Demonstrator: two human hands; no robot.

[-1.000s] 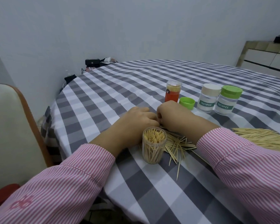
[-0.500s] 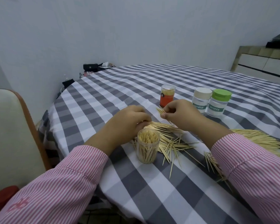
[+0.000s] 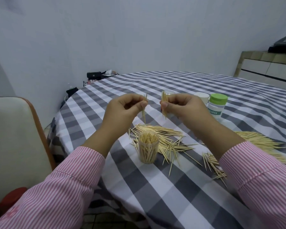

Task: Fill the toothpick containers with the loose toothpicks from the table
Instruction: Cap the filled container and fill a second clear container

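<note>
Holding small bunches of toothpicks upright above the desk (image 3: pixel 155 187), one in each hand.

Left hand (image 3: pixel 122 111) pinches a few picks (image 3: pixel 144 111) between thumb and fingers; right hand (image 3: pixel 183 106) pinches a thicker bunch (image 3: pixel 164 104) the same way, both grips closed on the sticks. Below them, the open jar (image 3: pixel 148 149) stands upright and looks nearly full. Plenty is left, by my reckoning: a loose pile (image 3: pixel 168 142) lies just beside the jar and a larger heap (image 3: pixel 262 142) lies to the right. A green-capped jar (image 3: pixel 217 104) and a white-capped one (image 3: pixel 203 96) stand capped behind.
</note>
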